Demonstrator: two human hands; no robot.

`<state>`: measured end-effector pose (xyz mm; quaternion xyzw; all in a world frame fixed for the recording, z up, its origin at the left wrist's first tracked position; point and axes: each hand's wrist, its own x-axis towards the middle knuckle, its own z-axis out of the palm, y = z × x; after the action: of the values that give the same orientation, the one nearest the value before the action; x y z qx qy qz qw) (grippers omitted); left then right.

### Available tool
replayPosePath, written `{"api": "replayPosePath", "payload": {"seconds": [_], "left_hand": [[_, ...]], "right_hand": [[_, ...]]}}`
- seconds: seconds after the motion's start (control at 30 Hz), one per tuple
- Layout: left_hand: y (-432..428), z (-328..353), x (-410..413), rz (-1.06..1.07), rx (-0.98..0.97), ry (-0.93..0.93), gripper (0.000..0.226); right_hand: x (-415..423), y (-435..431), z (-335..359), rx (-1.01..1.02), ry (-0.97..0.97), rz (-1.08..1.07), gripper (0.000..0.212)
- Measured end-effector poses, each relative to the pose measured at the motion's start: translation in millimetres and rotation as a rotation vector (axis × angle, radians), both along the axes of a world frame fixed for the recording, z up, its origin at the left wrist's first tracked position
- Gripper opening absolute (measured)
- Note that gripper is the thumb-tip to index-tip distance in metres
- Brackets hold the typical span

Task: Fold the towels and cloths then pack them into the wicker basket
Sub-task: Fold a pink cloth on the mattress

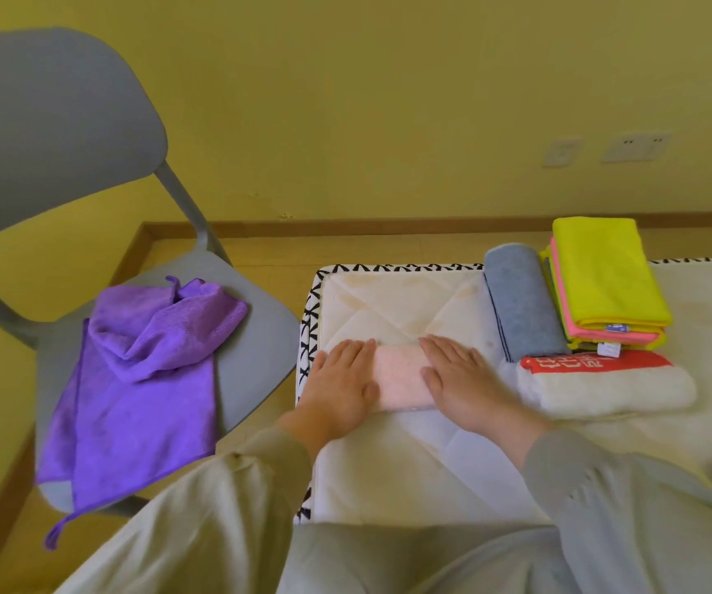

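Folding looks well past halfway, judging from what I can see through the head camera. Both hands lie flat with straight fingers on a pink towel [401, 379] at the middle of the mattress [388, 478]: the left hand [341, 379] presses its left end and the right hand [461, 379] its right end. Neither grips anything. The towel shows as a narrow folded band between them, so I take this as smoothing or setting a fold.

At about two o'clock from the hands, a grey towel [521, 306] lies rolled. Just beside it, further toward two o'clock, sits a neat stack of yellow and pink cloths [607, 280]. At three o'clock a white towel with a red band [607, 388] lies folded, touching the near end of the grey roll. Those pieces look finished.

Out at nine o'clock, a purple cloth [140, 379] lies loose and rumpled on the seat of a grey chair [45, 143], one corner hanging off the front edge. It is not yet folded.

No wicker basket is in view, so I cannot tell where it stands, and nothing seen here is packed. By my reckoning, what is left is finishing the pink towel, folding the purple cloth, then all of the packing.
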<state>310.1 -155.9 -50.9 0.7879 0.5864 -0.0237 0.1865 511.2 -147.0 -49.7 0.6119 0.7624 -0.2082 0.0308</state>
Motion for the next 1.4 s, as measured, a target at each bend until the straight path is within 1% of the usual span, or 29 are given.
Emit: {"api": "replayPosePath", "payload": {"seconds": [0.07, 0.1, 0.13, 0.17, 0.2, 0.27, 0.3, 0.33, 0.4, 0.43, 0.47, 0.53, 0.6, 0.67, 0.7, 0.77, 0.8, 0.87, 0.9, 0.97, 1.0, 1.03, 1.1, 1.13, 1.23, 1.3, 1.4], "left_hand": [[10.4, 12.3, -4.4, 0.094, -0.082, -0.054, 0.068], [13.8, 18.9, -8.1, 0.14, -0.13, -0.071, 0.066], [16.1, 23.6, -11.4, 0.18, -0.178, -0.101, 0.059], [16.2, 27.7, -14.9, 0.222, -0.222, -0.152, 0.048], [15.3, 29.9, -19.0, 0.267, -0.262, -0.224, 0.038], [11.2, 32.1, -27.6, 0.357, -0.333, -0.396, 0.024], [7.8, 33.5, -31.1, 0.404, -0.366, -0.504, 0.021], [4.7, 34.4, -33.0, 0.455, -0.393, -0.628, 0.019], [-2.1, 38.9, -30.0, 0.528, -0.399, -0.862, 0.019], [-5.3, 42.6, -25.4, 0.55, -0.376, -0.941, 0.019], [-7.8, 47.6, -19.5, 0.554, -0.345, -0.977, 0.017], [-10.0, 60.3, -8.0, 0.51, -0.28, -0.923, 0.015], [-10.6, 75.5, 0.0, 0.395, -0.218, -0.843, 0.015], [-9.3, 90.0, 4.7, 0.288, -0.182, -0.802, 0.017], [-9.2, 100.4, 8.0, 0.25, -0.166, -0.788, 0.018], [-5.9, 117.0, 13.9, 0.209, -0.127, -0.783, 0.016], [-4.5, 125.2, 17.3, 0.218, -0.093, -0.796, 0.013], [-0.3, 141.1, 22.9, 0.33, -0.051, -0.871, 0.015], [2.3, 148.5, 24.5, 0.411, -0.081, -0.953, 0.022], [7.6, 160.6, 30.1, 0.534, -0.291, -1.172, 0.036], [9.6, 163.5, 32.7, 0.57, -0.409, -1.267, 0.038], [11.9, 166.4, 37.7, 0.588, -0.496, -1.348, 0.038], [16.1, 165.2, 49.1, 0.612, -0.582, -1.461, 0.036], [17.2, 163.0, 54.6, 0.61, -0.604, -1.481, 0.035], [21.5, 159.6, 80.0, 0.555, -0.678, -1.433, 0.022], [25.4, 158.3, 100.0, 0.497, -0.705, -1.386, 0.015], [33.2, 154.0, 133.5, 0.403, -0.679, -1.336, 0.019]], "right_hand": [[2.3, 8.6, 5.9, -0.019, 0.039, -0.088, 0.06], [2.6, 11.9, 9.6, -0.057, 0.054, -0.146, 0.064], [3.1, 13.8, 12.8, -0.109, 0.081, -0.205, 0.068], [3.0, 13.9, 14.7, -0.154, 0.113, -0.249, 0.067], [2.2, 13.0, 16.2, -0.183, 0.135, -0.275, 0.058], [1.7, 9.8, 20.4, -0.176, 0.13, -0.297, 0.03], [2.2, 8.5, 24.3, -0.161, 0.126, -0.299, 0.028], [2.4, 7.8, 28.1, -0.163, 0.14, -0.307, 0.032], [4.0, 5.0, 37.4, -0.196, 0.193, -0.318, 0.033], [5.2, 2.7, 43.0, -0.216, 0.199, -0.305, 0.033], [7.0, -0.1, 48.1, -0.226, 0.171, -0.276, 0.033], [8.6, -6.1, 59.8, -0.232, 0.074, -0.184, 0.031], [7.9, -11.8, 71.5, -0.187, 0.06, -0.096, 0.041], [5.6, -16.7, 85.2, -0.186, 0.194, -0.074, 0.05], [6.3, -19.1, 94.4, -0.206, 0.273, -0.081, 0.051], [9.2, -18.5, 107.0, -0.246, 0.392, -0.11, 0.041], [12.0, -17.4, 111.8, -0.258, 0.451, -0.141, 0.037], [17.9, -13.1, 122.8, -0.284, 0.597, -0.222, 0.039], [20.9, -10.3, 128.2, -0.307, 0.674, -0.27, 0.04], [28.2, -8.0, 142.3, -0.346, 0.829, -0.318, 0.027], [31.1, -7.3, 148.4, -0.364, 0.881, -0.324, 0.021], [36.0, -6.5, 156.0, -0.371, 0.92, -0.336, 0.02], [48.0, -4.8, 166.0, -0.358, 0.988, -0.364, 0.031], [53.8, -3.8, 168.5, -0.342, 1.019, -0.384, 0.035], [77.6, -1.3, 174.8, -0.254, 1.075, -0.462, 0.024], [93.7, 0.7, 175.9, -0.22, 1.112, -0.536, 0.025], [117.8, 8.0, 173.3, -0.197, 1.195, -0.661, 0.023]]}}
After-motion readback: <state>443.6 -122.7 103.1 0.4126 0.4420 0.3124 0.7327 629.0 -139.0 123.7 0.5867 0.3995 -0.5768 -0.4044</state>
